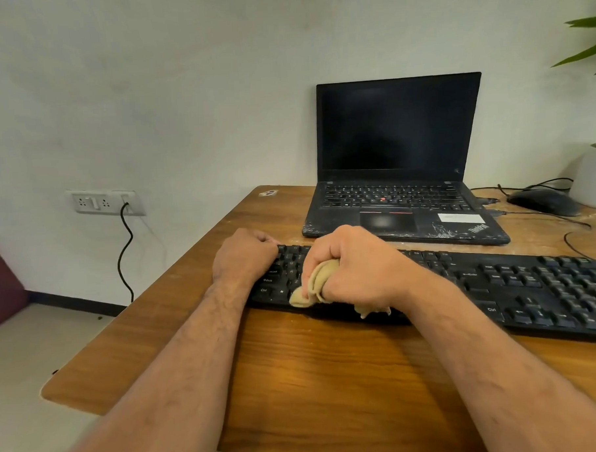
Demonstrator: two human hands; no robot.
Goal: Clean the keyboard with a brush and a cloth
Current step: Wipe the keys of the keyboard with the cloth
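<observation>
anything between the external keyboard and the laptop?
Head view: only a narrow strip of bare wooden desk separates the keyboard from the laptop. Nothing rests on that strip.

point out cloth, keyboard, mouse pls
cloth [314, 279], head view, bunched fold left of the gripping right hand.
keyboard [545, 283], head view, keys of right half.
mouse [541, 201], head view, top of its shell.
</observation>
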